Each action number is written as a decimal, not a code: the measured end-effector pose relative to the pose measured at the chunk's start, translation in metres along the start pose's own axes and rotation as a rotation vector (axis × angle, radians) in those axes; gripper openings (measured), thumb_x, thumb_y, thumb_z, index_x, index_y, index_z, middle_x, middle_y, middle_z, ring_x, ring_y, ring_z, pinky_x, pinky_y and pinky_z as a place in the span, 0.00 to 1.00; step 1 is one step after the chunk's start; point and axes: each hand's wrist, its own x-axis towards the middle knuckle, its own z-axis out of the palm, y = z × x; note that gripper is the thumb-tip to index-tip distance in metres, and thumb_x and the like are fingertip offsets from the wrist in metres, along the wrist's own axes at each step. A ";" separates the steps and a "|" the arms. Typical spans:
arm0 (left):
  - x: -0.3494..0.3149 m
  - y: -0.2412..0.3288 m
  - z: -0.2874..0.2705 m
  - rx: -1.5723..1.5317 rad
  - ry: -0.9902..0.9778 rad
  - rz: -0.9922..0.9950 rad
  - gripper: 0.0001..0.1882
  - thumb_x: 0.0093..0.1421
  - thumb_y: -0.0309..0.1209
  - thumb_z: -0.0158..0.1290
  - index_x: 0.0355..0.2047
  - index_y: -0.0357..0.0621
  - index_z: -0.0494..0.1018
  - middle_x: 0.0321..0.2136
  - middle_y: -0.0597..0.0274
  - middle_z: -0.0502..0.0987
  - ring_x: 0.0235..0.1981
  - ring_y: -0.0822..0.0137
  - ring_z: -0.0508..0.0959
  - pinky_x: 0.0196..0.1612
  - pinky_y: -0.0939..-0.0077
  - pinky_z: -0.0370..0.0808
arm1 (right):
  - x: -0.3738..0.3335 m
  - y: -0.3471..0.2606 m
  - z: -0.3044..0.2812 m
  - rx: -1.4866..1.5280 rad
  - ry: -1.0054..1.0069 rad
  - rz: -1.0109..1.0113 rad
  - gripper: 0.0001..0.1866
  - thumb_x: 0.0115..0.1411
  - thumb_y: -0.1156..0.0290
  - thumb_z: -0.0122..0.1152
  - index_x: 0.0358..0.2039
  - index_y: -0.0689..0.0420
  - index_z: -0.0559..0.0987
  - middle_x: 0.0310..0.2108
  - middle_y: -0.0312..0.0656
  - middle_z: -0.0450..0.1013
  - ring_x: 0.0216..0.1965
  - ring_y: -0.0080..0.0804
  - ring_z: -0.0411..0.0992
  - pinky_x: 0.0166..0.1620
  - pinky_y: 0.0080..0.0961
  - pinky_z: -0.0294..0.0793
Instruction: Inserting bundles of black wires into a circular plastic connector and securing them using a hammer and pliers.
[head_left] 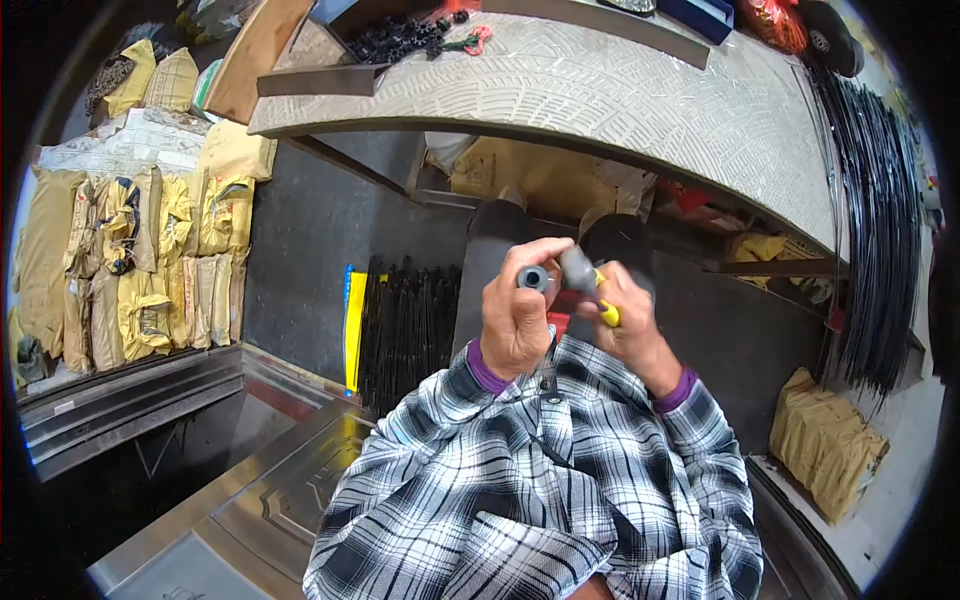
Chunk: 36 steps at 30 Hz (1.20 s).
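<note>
Gripping a dark grey tube [531, 279] in the left hand [513, 325], near mid-view, with curled fingers and its hollow end toward the camera. Holding a yellow-handled tool [609, 314] in the closed right hand [634, 322], with its grey head just off the tube end at 3 o'clock. Too blurred there; can't tell whether touching.

From the hands: at 12 o'clock, a worktop [590, 90] with a ridged, swirl-patterned surface. On it at 11, a pile of small black parts [395, 43], just beside a red-handled tool [480, 40]. At 9, a bundle of black rods [408, 330] next to a yellow strip [355, 325]; farther out, tan wrapped packages [178, 222]. Between 2 and 3, long black strips [878, 220] draped at the worktop's end. At 4, a brown wrapped package [828, 440].
</note>
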 end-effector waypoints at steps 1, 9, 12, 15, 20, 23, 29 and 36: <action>-0.001 -0.004 0.000 -0.010 -0.006 0.013 0.32 0.62 0.52 0.30 0.43 0.32 0.66 0.22 0.63 0.67 0.20 0.76 0.65 0.24 0.83 0.63 | 0.000 0.000 0.001 0.201 0.014 0.052 0.06 0.42 0.81 0.59 0.24 0.60 0.73 0.24 0.44 0.65 0.25 0.36 0.68 0.27 0.24 0.67; -0.001 -0.011 0.001 -0.032 -0.031 -0.055 0.34 0.61 0.55 0.29 0.42 0.31 0.64 0.17 0.66 0.62 0.18 0.77 0.61 0.22 0.83 0.59 | 0.161 0.054 -0.084 0.039 0.327 0.352 0.14 0.52 0.62 0.59 0.29 0.61 0.78 0.20 0.31 0.68 0.22 0.16 0.64 0.26 0.15 0.63; 0.004 -0.009 0.005 -0.088 -0.133 -0.004 0.32 0.61 0.53 0.31 0.41 0.31 0.65 0.17 0.64 0.63 0.17 0.75 0.62 0.22 0.82 0.60 | 0.231 0.113 -0.115 -0.414 0.274 0.296 0.13 0.49 0.65 0.60 0.32 0.60 0.78 0.28 0.45 0.74 0.30 0.32 0.73 0.36 0.25 0.69; 0.010 -0.012 -0.002 -0.133 -0.129 0.019 0.30 0.62 0.51 0.33 0.42 0.32 0.65 0.17 0.63 0.63 0.17 0.74 0.63 0.21 0.82 0.61 | 0.277 0.130 -0.109 -0.813 0.205 0.363 0.12 0.49 0.63 0.60 0.32 0.55 0.77 0.32 0.45 0.72 0.35 0.43 0.71 0.38 0.33 0.69; 0.021 -0.017 -0.009 -0.155 -0.100 -0.001 0.30 0.61 0.52 0.32 0.42 0.33 0.65 0.17 0.64 0.63 0.16 0.75 0.62 0.20 0.82 0.59 | 0.308 0.152 -0.100 -1.011 0.038 0.284 0.10 0.49 0.67 0.58 0.32 0.55 0.78 0.37 0.46 0.68 0.37 0.44 0.72 0.37 0.39 0.71; 0.024 -0.015 -0.012 -0.122 -0.083 -0.057 0.34 0.61 0.56 0.29 0.39 0.32 0.66 0.16 0.65 0.64 0.17 0.77 0.61 0.22 0.82 0.59 | 0.314 0.162 -0.096 -1.030 0.030 0.276 0.09 0.49 0.68 0.56 0.32 0.55 0.78 0.37 0.46 0.68 0.37 0.44 0.72 0.37 0.38 0.71; 0.024 -0.014 -0.015 -0.120 -0.088 -0.086 0.35 0.61 0.56 0.28 0.38 0.32 0.66 0.16 0.65 0.64 0.17 0.77 0.61 0.22 0.82 0.58 | 0.310 0.157 -0.099 -0.979 0.055 0.294 0.13 0.50 0.63 0.57 0.35 0.54 0.76 0.36 0.43 0.68 0.36 0.44 0.70 0.37 0.39 0.68; 0.029 -0.012 -0.028 -0.230 0.044 -0.175 0.37 0.59 0.59 0.31 0.36 0.30 0.65 0.18 0.63 0.63 0.17 0.76 0.60 0.22 0.82 0.58 | 0.245 0.083 -0.091 -0.004 0.189 0.234 0.10 0.53 0.66 0.56 0.28 0.61 0.74 0.23 0.35 0.67 0.27 0.24 0.66 0.35 0.25 0.67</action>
